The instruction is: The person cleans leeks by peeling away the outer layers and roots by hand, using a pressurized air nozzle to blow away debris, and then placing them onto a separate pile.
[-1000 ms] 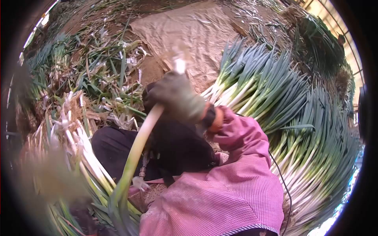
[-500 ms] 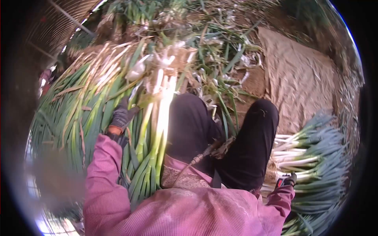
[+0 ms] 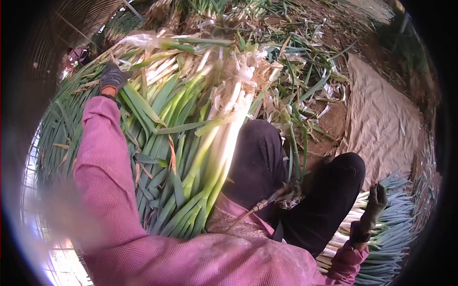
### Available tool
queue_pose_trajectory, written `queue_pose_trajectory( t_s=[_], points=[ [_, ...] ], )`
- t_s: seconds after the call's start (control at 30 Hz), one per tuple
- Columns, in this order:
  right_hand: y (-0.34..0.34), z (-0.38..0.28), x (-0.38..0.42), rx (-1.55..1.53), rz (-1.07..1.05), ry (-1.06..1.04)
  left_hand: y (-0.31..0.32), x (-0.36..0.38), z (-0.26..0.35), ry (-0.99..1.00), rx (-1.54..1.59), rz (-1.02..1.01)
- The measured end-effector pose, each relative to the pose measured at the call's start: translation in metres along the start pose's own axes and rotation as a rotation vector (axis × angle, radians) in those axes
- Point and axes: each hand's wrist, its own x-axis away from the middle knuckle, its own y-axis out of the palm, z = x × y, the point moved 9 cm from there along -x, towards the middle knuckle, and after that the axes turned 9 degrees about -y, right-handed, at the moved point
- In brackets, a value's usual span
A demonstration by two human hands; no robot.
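Over on the left, my left hand (image 3: 113, 79), in a dark glove with an orange cuff, reaches to the upper edge of a big heap of green onions (image 3: 164, 102). Its fingers are curled round green leaves there, partly hidden. A bundle of thick white-stemmed green onions (image 3: 229, 128), roots upward, lies against my left thigh. My right hand (image 3: 376, 200), gloved too, is raised over a row of cleaned green onions (image 3: 396, 229) on the right. Its fingers point up, slightly bent and apart, with nothing visible in them.
Stripped leaves and peelings (image 3: 305, 90) litter the ground ahead of my knees. A tan cloth (image 3: 381, 119) lies spread at the right. More green onions (image 3: 210, 7) stand at the back. My bent legs (image 3: 322, 200) are between the heap and the cleaned row.
My left hand has moved up and left across the heap, away from the bundle. My right hand has lifted from the cleaned onions. The view has shifted, with the scene sliding rightward.
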Motion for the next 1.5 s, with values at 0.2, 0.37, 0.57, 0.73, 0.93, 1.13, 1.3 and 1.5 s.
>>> queue_pose_trajectory(
  t_s=[0.2,0.37,0.57,0.73,0.93,1.13,1.3,1.5],
  points=[
    [0.245,-0.302,0.019,0.090,-0.663,-0.858,-0.043,0.228,0.090,0.350,0.560,-0.476],
    [0.426,-0.294,0.045,0.406,-0.675,-1.327,-0.014,0.366,0.126,0.511,0.112,-0.381],
    [0.426,-0.166,-0.104,-0.498,-0.411,0.023,-0.018,0.357,0.110,0.403,0.448,-0.536],
    [0.396,-0.148,-0.138,0.180,-0.492,-0.140,-0.030,0.380,0.115,0.313,0.513,-0.850],
    [0.504,-0.150,-0.055,-0.155,-1.045,-0.631,-0.037,0.411,0.139,0.492,0.300,-0.707],
    [0.450,-0.200,-0.058,-0.604,-1.330,-0.219,-0.034,0.419,0.147,0.432,0.226,-0.676],
    [0.391,-0.248,-0.069,0.034,-0.542,-0.623,-0.031,0.435,0.156,0.430,0.217,-0.686],
    [0.374,-0.108,-0.205,0.353,-0.293,-0.239,-0.029,0.441,0.150,0.437,0.260,-0.691]
  ],
)
